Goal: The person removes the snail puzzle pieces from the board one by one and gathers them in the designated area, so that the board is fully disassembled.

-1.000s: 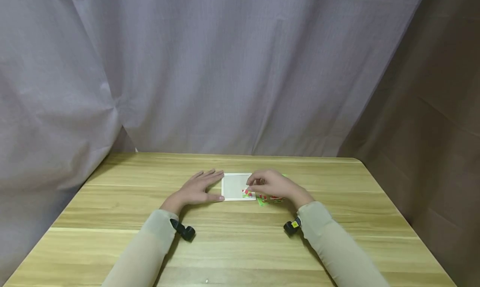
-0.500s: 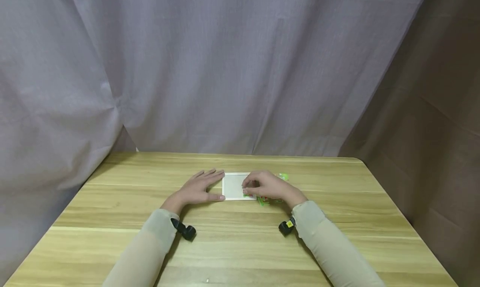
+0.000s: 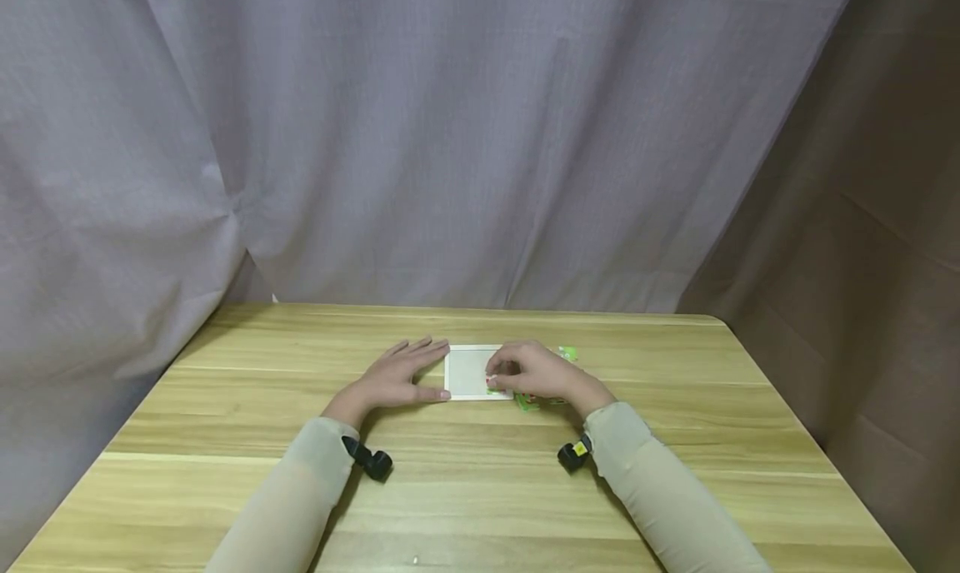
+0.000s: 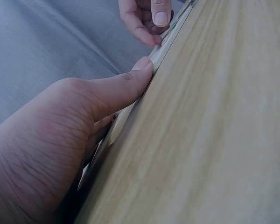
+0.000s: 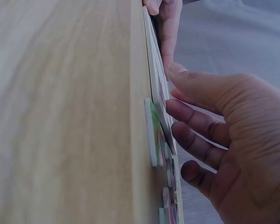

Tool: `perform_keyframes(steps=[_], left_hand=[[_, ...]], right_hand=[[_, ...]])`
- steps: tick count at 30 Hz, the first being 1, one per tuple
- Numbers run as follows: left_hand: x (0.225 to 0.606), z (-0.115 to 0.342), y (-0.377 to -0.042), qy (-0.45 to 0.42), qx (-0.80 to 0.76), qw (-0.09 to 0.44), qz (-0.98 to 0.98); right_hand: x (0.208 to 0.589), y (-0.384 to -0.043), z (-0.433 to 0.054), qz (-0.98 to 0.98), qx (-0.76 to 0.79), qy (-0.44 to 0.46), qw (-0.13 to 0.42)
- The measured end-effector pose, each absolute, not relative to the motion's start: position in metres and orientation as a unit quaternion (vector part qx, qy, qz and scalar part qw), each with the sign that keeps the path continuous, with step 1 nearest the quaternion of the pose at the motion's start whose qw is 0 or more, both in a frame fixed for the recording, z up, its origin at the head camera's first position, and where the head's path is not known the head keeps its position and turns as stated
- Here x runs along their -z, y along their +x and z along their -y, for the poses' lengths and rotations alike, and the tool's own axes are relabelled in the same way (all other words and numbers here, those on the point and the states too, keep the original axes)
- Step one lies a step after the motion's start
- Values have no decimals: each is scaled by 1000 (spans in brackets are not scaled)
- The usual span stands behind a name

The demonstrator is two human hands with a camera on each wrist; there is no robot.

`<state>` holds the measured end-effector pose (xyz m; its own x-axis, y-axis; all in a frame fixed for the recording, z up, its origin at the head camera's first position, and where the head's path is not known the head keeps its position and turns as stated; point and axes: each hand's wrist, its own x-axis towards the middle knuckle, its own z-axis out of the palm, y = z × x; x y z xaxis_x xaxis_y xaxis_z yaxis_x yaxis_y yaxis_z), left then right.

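Observation:
A shallow white puzzle tray (image 3: 467, 370) lies flat on the table, its grey inside mostly bare. My left hand (image 3: 396, 380) rests at its left side with fingers spread, thumb and fingertips on the rim. At the lower right corner of the tray, my right hand (image 3: 538, 368) pinches a small red and green puzzle piece (image 3: 492, 390) between thumb and fingers, close over the tray floor. The hand covers most of that piece. In the right wrist view the other fingers hang loosely curled beside the tray edge (image 5: 155, 70).
Loose puzzle pieces (image 3: 527, 402) with green and red print lie right of the tray, partly under my right hand. Another green piece (image 3: 567, 353) shows behind it. The wooden table (image 3: 465, 490) ends at a grey curtain (image 3: 390, 140).
My right hand has moved slightly left and down onto the tray's lower right corner with the puzzle piece, uncovering a green loose piece behind it. The left hand stays put.

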<state>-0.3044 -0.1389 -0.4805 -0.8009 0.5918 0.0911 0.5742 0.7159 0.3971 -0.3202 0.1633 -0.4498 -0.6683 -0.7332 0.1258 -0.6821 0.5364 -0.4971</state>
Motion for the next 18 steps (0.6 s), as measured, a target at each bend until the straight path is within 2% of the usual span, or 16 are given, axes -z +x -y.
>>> perform_keyframes(steps=[18], left_hand=[[480,139,-304,314,-205,20,-927]], right_hand=[[446,-320,-164,-864,285,-414,30]])
